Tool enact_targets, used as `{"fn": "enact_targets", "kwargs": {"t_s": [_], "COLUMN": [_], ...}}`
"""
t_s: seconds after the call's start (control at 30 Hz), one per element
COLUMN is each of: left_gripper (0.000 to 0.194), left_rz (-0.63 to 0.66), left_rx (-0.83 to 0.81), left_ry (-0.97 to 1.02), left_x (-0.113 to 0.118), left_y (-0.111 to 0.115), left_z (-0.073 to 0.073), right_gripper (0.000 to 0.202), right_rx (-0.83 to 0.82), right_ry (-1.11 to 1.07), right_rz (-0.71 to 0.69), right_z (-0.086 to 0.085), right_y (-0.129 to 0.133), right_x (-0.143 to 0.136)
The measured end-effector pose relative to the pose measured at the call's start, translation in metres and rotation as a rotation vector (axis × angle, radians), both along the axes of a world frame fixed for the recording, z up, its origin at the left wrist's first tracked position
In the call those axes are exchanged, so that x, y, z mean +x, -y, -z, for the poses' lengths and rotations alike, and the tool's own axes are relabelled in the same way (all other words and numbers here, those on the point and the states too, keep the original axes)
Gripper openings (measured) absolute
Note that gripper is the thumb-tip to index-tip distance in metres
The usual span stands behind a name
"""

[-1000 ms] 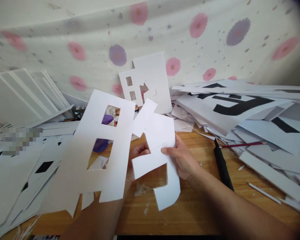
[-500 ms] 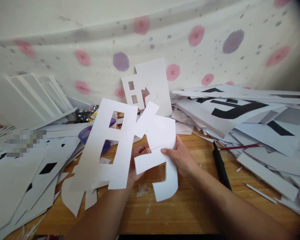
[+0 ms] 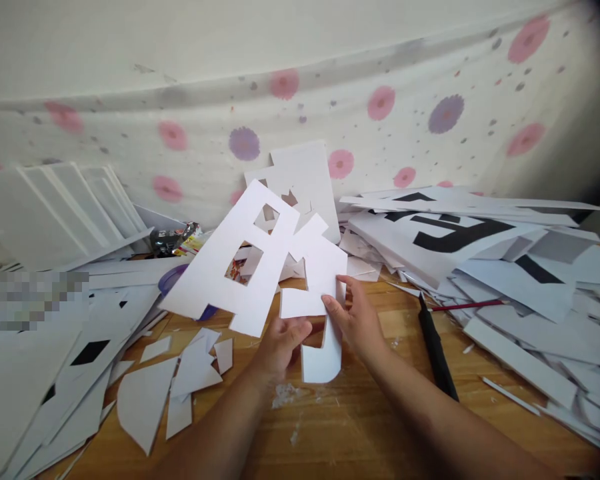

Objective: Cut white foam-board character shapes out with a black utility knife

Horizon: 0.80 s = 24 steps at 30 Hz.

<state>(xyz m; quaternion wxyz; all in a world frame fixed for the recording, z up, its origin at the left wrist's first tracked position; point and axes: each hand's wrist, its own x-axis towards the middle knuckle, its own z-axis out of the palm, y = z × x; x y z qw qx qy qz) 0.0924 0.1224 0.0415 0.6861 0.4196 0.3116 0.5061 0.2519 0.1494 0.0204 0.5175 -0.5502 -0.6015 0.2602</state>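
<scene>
A white cut-out board [image 3: 320, 260] in the shape of a written character is held up above the table, tilted, with two window-like holes in its left part. My right hand [image 3: 357, 319] pinches its right side, thumb on the front face and fingers at the edge and behind. My left hand [image 3: 283, 347] is closed at the bottom of the short crossbar, thumb showing in the gap below; its other fingers are partly hidden behind the board. White offcuts [image 3: 195, 367] lie on the table left of my left hand.
Piled white sheets with black shapes [image 3: 460, 233] lie at right, beside a black cutter-like tool [image 3: 437, 353] and a red pencil [image 3: 470, 305]. More sheets [image 3: 95, 320] and upright boards [image 3: 55, 213] stand left. Another cut-out board [image 3: 305, 167] leans against the flowered cloth [image 3: 205, 153].
The cut-out board has turned clockwise, its left part swinging upward and right. My left hand has shifted to below the crossbar, and offcuts at left are uncovered. The view has tipped up slightly.
</scene>
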Motion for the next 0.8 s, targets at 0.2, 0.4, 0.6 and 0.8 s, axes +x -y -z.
{"fn": "enact_targets", "kwargs": {"t_s": [0.2,0.4,0.6,0.8], "left_gripper": [0.031,0.036,0.037,0.041], "left_rz": [-0.370,-0.287,-0.116,0.079], "left_rx": [0.021,-0.076,-0.212,-0.215], "left_ry": [-0.064,0.009,0.098,-0.138], "left_x": [0.006,0.005,0.021,0.001], "left_y": [-0.002,0.002,0.032,0.087], "left_z": [0.004,-0.001,0.003,0.007], "right_gripper": [0.025,0.026,0.031,0.046], "right_rx": [0.402,0.503,0.399,0.316], "right_ry": [0.390,0.593,0.728,0.783], "right_rz": [0.149,-0.069,-0.268,-0.354], "right_z": [-0.007,-0.031,-0.048,-0.015], "right_y": [0.011,0.025,0.046,0.077], "right_x": [-0.004,-0.002,0.018,0.044]}}
